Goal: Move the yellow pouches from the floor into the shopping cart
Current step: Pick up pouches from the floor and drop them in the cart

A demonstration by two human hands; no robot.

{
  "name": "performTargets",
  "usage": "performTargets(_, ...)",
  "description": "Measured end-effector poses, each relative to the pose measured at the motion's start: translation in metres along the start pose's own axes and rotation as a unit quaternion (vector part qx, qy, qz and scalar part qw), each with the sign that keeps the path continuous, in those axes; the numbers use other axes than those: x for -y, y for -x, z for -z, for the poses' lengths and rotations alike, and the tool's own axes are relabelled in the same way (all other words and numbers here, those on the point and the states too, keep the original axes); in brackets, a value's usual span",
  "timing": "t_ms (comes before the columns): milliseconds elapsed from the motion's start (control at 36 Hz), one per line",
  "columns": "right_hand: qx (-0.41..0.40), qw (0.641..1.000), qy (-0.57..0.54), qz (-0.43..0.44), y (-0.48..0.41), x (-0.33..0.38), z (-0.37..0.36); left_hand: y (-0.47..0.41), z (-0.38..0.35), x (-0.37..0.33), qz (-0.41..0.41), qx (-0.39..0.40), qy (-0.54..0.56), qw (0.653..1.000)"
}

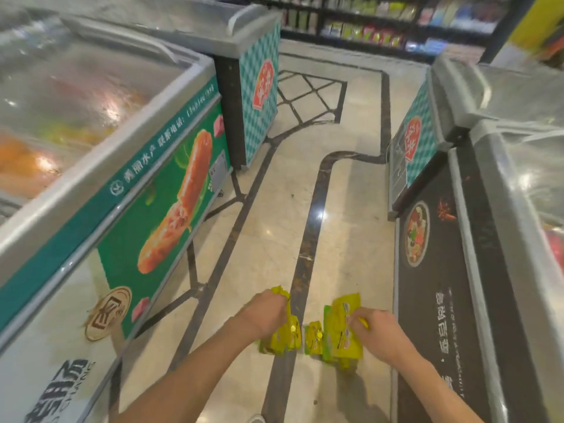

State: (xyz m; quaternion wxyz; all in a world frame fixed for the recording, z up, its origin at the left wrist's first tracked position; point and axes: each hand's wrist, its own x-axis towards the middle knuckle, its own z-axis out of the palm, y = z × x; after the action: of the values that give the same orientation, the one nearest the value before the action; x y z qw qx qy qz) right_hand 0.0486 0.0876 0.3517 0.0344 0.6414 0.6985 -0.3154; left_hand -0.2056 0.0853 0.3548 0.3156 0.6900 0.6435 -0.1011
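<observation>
My left hand [268, 312] is closed around a bunch of yellow pouches [282, 337], which hang from its grip above the floor. My right hand [374, 331] grips another bunch of yellow-green pouches [341, 334] by their upper edge. A smaller yellow pouch [314, 337] shows between the two bunches; I cannot tell whether it hangs with the right bunch or lies on the floor. No shopping cart is in view.
I stand in an aisle of marble floor [274, 227] with dark inlay lines. A chest freezer with a green sausage picture [158, 190] lines the left side, a black-sided freezer [442, 270] the right. Two more freezers and stocked shelves [381, 22] lie ahead.
</observation>
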Motion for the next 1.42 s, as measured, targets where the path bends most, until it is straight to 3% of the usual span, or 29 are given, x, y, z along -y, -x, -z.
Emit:
performTargets(417, -0.104, 0.988, 0.004, 0.119, 0.092, 0.114, 0.136, 0.147, 0.132, -0.013, 0.004, -0.124, 0.031, 0.992)
performTargets(722, -0.053, 0.968, 0.034, 0.241, 0.131, 0.179, 0.160, 0.257, 0.147, 0.000, 0.077, -0.226, 0.105, 0.965)
performTargets(861, -0.005, 0.945, 0.070, 0.320, 0.142, 0.220, 0.143, 0.314, 0.129, 0.018, 0.151, -0.251, 0.154, 0.944)
performTargets(1056, 0.038, 0.904, 0.113, 0.410, 0.174, 0.295, 0.094, 0.398, 0.085, 0.050, 0.243, -0.308, 0.212, 0.895)
performTargets(1417, 0.146, 0.799, 0.153, 0.563, 0.285, 0.463, -0.054, 0.592, -0.027, 0.147, 0.427, -0.383, 0.343, 0.744)
